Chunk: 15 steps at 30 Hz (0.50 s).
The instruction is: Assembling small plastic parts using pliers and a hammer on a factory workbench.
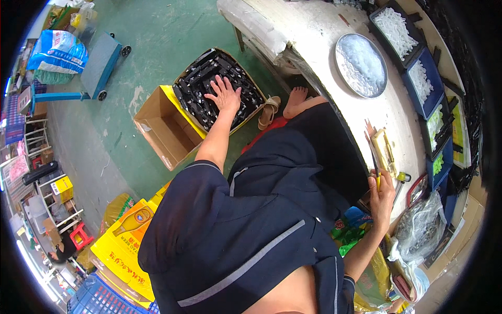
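My left hand lies with fingers spread on a heap of black parts that fills a cardboard box on the floor. The parts look long and narrow, with small pale spots. At the table's edge, my right hand is closed round a slim tool with a yellow handle and a thin dark shaft; its exact kind I cannot make out. A yellowish block lies on the table beside the shaft. Close to my right fingers is a tool with a yellow and black head.
An open, unfilled cardboard box adjoins the full one. On the table stand a round metal tray of translucent white pieces and several dark bins of white or green parts. A blue trolley is at the far left; plastic bags hang near my right arm.
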### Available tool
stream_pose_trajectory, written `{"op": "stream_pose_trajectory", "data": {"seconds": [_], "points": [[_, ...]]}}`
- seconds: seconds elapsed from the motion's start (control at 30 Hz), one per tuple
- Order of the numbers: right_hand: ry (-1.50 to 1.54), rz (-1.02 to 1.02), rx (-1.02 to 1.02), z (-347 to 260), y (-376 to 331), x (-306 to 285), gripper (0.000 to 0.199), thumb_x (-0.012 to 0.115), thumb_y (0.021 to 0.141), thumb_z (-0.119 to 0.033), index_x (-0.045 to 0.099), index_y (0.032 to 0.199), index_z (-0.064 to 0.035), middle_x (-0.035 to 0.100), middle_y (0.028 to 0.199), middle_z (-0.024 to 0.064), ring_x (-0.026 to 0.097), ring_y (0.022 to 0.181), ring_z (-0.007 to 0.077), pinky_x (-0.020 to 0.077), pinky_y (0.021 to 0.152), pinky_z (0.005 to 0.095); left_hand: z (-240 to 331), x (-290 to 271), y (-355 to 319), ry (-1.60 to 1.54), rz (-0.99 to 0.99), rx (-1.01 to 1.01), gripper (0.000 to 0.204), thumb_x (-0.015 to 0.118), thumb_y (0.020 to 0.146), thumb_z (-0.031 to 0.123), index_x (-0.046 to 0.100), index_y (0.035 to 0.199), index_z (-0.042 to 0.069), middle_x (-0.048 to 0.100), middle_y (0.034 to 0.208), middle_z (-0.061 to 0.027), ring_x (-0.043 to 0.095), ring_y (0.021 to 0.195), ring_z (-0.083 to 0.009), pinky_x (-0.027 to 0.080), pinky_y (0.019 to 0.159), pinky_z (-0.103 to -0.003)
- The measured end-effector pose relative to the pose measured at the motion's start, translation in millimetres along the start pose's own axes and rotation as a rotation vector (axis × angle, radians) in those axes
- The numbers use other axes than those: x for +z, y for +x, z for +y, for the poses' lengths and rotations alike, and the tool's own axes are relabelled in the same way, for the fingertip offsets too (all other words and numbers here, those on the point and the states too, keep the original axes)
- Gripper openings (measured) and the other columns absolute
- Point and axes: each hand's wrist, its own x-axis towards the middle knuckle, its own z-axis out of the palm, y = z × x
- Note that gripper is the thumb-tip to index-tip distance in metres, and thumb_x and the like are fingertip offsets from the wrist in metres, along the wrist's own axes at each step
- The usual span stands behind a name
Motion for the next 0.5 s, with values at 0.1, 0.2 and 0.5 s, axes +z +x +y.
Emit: {"op": "stream_pose_trajectory", "data": {"seconds": [0.1,0.2,0.5], "points": [[-0.011,0.032,-0.024,2.7,-0.9,-0.9,0.027,0.053,0.088,-0.02,0.056,0.09,0.0064,0.055,0.1,0.0168,0.054,0.085,0.0312,0.0422,0.077,0.0359,-7.3,-18.5,-6.3,-0.085,0.138,0.043,0.062,0.053,0.08,0.048,0.038,0.13,0.014,0.016,0.143,-0.0133,0.014,0.131,-0.0381,0.017,0.09,-0.071],[-0.008,0.042,0.002,6.4,-6.3,-4.1,0.027,0.053,0.088,-0.02,0.056,0.09,0.0064,0.055,0.102,0.0164,0.055,0.086,0.0309,0.0424,0.077,0.0358,-44.8,-25.8,-4.3,-0.079,0.346,-0.093,0.067,0.052,0.08,0.05,0.034,0.132,0.011,0.019,0.143,-0.0134,0.017,0.13,-0.0377,0.02,0.089,-0.071],[0.047,0.007,0.011,1.6,-2.6,-2.1,0.026,0.054,0.087,-0.019,0.054,0.085,0.0068,0.054,0.101,0.0185,0.055,0.085,0.0334,0.0429,0.076,0.0384,-53.9,-12.2,-2.4,-0.23,-0.053,-0.471,0.07,0.037,0.087,0.051,0.015,0.141,0.012,0.009,0.146,-0.0178,0.007,0.13,-0.0484,0.015,0.096,-0.066]]}}
